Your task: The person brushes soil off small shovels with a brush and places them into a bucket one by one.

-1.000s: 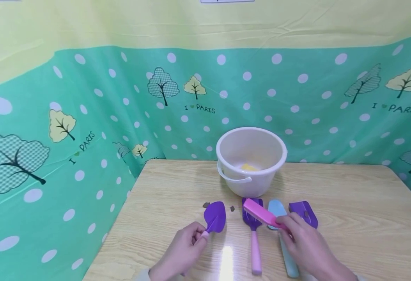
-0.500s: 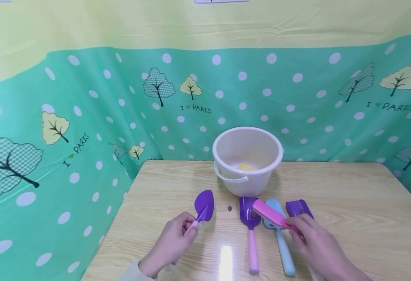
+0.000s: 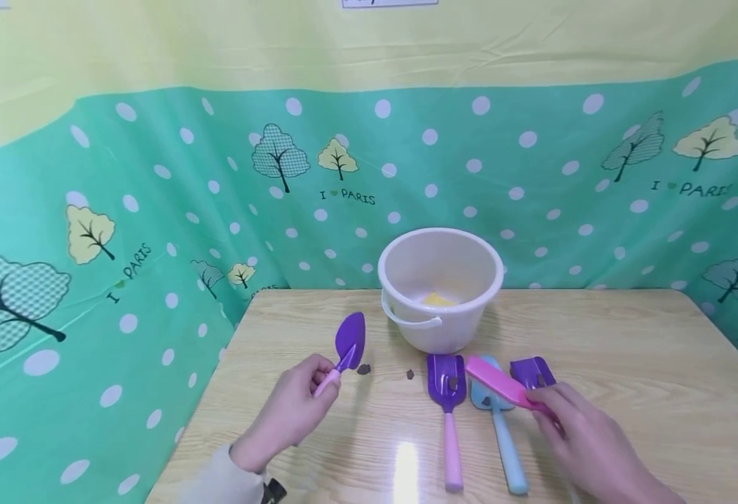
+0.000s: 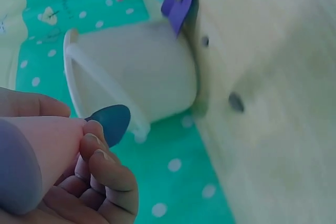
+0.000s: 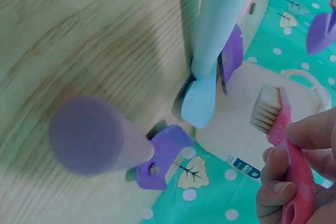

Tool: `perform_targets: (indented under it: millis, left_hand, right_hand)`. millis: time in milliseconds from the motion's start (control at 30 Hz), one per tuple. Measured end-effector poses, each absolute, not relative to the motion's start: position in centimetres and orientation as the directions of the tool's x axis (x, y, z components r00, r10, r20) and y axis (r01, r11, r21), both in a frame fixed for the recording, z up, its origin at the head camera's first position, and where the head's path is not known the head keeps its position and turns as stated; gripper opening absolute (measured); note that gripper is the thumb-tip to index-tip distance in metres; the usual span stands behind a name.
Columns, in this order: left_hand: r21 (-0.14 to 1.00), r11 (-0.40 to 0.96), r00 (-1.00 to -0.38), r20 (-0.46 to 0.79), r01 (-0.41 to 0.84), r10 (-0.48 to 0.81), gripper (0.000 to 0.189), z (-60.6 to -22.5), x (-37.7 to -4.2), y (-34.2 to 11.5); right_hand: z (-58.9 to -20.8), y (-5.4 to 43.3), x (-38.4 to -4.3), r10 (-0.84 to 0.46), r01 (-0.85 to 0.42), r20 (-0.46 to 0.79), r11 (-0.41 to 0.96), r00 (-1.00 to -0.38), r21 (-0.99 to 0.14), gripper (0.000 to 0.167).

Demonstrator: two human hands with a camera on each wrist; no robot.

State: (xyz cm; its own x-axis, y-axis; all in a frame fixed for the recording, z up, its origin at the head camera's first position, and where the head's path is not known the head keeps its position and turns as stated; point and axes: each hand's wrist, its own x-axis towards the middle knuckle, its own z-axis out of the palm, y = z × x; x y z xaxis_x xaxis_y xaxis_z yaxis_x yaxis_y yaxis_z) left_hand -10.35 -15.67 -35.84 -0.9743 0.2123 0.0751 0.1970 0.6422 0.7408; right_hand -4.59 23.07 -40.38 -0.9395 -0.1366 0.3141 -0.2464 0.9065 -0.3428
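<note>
My left hand (image 3: 290, 402) grips the pink handle of a small trowel with a purple blade (image 3: 351, 339). That blade points away from me, raised over the table. In my right hand (image 3: 586, 437) is a pink brush (image 3: 498, 381), whose pale bristles (image 5: 266, 108) show in the right wrist view. Beneath the brush lies a light-blue scoop (image 3: 507, 451) with a dark stone (image 3: 486, 401) on it. A purple shovel (image 3: 452, 448) with a pink handle lies left of it, bearing another stone (image 3: 453, 383). A second purple shovel (image 3: 531, 371) is partly hidden behind my right hand.
A white bucket (image 3: 454, 332) with a yellow thing (image 3: 438, 299) inside stands at the back of the wooden table, its handle hanging down in front. Two loose stones, a larger one (image 3: 364, 369) and a smaller one (image 3: 409, 374), lie before it. Behind hangs a green dotted curtain (image 3: 428, 168).
My left hand has moved the trowel left and away from me, up off the table, baring a stone beside it. My right hand has shifted the brush rightward, from the purple shovel to over the blue scoop.
</note>
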Motion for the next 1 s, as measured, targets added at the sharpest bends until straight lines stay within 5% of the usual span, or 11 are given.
perform_targets:
  millis: [433, 1000]
  left_hand:
    - [0.616, 0.710, -0.940, 0.225, 0.342, 0.257, 0.010, -31.8, -13.7, -16.1]
    - [0.477, 0.744, -0.883, 0.211, 0.468, 0.420, 0.011, -27.6, -17.5, -11.0]
  right_hand:
    - [-39.4, 24.7, -4.4, -0.069, -0.128, 0.171, 0.925, -0.983, -0.359, 0.030]
    - [-39.2, 27.0, -4.2, -0.099, -0.204, 0.326, 0.930, -0.940, -0.307, 0.029]
